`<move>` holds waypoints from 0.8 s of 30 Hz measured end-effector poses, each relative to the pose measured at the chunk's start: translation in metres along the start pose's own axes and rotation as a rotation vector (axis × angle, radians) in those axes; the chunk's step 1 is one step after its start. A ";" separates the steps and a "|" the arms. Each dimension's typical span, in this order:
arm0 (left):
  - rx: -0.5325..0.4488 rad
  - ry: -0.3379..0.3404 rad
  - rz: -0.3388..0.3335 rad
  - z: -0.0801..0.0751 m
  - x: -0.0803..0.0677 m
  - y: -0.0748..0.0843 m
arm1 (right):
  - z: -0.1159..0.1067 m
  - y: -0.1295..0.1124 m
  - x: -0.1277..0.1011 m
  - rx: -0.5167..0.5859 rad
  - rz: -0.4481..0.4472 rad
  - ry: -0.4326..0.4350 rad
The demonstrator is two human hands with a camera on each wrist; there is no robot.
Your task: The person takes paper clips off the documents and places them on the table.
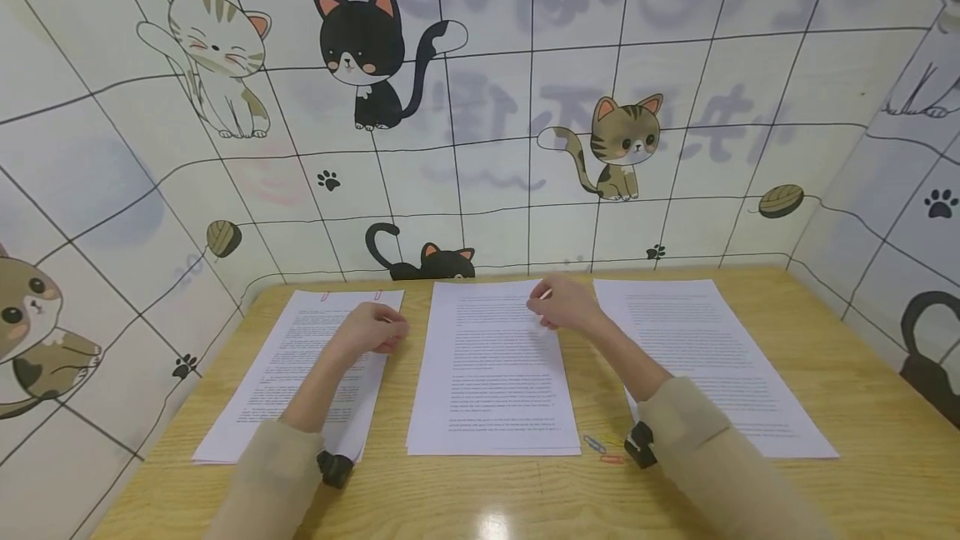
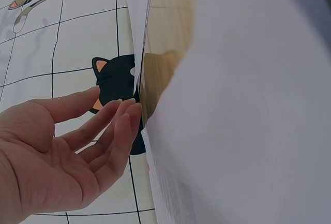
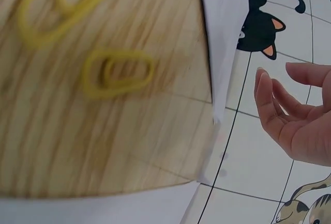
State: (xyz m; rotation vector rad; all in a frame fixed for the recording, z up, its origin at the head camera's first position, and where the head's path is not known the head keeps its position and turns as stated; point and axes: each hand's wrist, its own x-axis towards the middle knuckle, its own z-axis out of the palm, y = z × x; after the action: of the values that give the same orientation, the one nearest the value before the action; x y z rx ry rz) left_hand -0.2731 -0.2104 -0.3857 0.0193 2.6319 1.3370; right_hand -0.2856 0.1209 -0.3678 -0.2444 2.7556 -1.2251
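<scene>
Left hand (image 1: 371, 328), right hand (image 1: 567, 303): grips loosely spread, pinching nothing. Red clips (image 1: 378, 295) on left stack (image 1: 300, 361) likely bind it; loose clips (image 1: 612, 459) near middle stack (image 1: 498, 373), probably handy.

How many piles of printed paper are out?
3: the left white printed paper pile, the middle pile and the right pile, side by side on the light wooden table.
</scene>
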 end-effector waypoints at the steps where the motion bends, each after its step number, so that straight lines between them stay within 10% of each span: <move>1: 0.008 0.002 0.000 -0.002 -0.001 -0.001 | 0.002 -0.002 0.000 0.011 -0.006 0.000; 12: 0.083 0.035 -0.007 -0.023 -0.007 -0.012 | 0.024 -0.025 0.008 0.275 0.003 -0.073; 24: 0.160 0.092 -0.017 -0.044 -0.018 -0.030 | 0.059 -0.052 0.010 0.307 0.016 -0.196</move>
State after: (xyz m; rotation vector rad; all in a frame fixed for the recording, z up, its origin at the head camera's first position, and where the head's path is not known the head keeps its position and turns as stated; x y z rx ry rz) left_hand -0.2606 -0.2652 -0.3812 -0.0432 2.8032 1.1446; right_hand -0.2799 0.0416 -0.3692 -0.2924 2.3627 -1.5074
